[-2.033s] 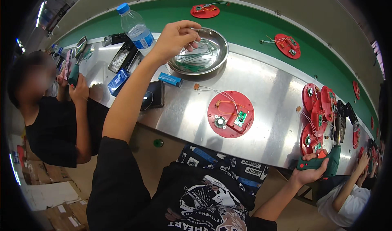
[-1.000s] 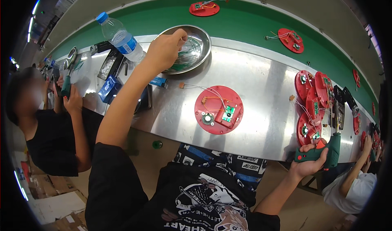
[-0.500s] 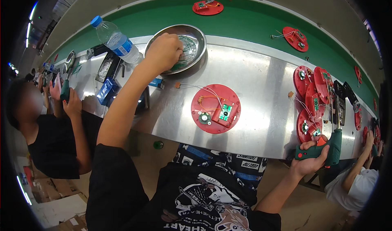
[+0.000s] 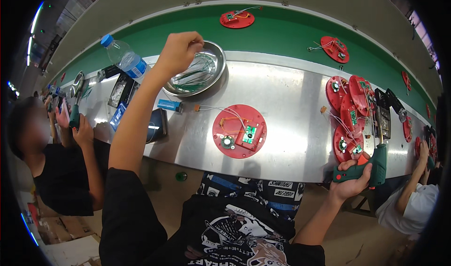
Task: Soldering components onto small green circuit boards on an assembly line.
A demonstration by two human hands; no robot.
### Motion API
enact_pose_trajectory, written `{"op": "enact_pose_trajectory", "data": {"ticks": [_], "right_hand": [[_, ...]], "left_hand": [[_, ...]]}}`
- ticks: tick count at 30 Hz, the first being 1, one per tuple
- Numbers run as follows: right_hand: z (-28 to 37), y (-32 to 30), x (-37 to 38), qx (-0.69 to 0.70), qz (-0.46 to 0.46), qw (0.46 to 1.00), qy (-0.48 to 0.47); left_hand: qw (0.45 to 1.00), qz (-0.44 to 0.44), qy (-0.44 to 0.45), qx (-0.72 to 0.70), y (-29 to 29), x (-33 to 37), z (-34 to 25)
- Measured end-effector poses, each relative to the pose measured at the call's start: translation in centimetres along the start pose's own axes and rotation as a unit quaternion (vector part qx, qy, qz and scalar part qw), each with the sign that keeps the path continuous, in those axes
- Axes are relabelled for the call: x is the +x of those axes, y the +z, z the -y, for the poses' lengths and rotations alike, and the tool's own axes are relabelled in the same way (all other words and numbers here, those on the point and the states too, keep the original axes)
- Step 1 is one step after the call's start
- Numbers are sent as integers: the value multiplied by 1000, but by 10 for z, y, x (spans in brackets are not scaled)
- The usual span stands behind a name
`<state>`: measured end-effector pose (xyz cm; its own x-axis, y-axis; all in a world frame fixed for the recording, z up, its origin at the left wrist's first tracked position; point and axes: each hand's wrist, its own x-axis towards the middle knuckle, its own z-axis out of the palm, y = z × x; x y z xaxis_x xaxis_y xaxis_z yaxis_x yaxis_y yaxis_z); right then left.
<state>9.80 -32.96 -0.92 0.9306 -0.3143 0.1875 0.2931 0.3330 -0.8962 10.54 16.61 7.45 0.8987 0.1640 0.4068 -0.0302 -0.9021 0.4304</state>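
My left hand (image 4: 181, 52) is raised over a steel bowl (image 4: 219, 78) of thin green strands (image 4: 195, 75). Its fingers are pinched together; what lies between them, if anything, is too small to make out. In my right hand (image 4: 351, 187), at the bench's front edge, is a green cordless screwdriver (image 4: 378, 167) with an orange trigger, its long thin shaft pointing away from me. Between my hands, a round red plate (image 4: 223, 146) lies flat on the bench. It carries a green circuit board (image 4: 249, 134), a round speaker-like part (image 4: 227, 142), and wires ending in a small connector.
Several similar red plates (image 4: 336, 85) are piled at the right beside a black tray (image 4: 384, 118). More red plates (image 4: 237, 19) lie on the green strip behind. A water bottle (image 4: 129, 59) and a blue box (image 4: 169, 105) stand at left. Co-workers sit on both sides.
My left hand has lifted up out of the bowl, uncovering the green strands. My right hand still grips the screwdriver. The whole view has shifted slightly.
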Motion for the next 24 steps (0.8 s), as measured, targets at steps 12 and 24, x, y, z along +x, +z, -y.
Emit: {"op": "enact_pose_trajectory", "data": {"ticks": [12,24], "right_hand": [[3,2,-3,-1,-2,1000,-7],[3,3,-1,21,-21,1000,8]], "left_hand": [[988,49,-88,116,106,175,48],[974,204,85,44,129,142,-61]]}}
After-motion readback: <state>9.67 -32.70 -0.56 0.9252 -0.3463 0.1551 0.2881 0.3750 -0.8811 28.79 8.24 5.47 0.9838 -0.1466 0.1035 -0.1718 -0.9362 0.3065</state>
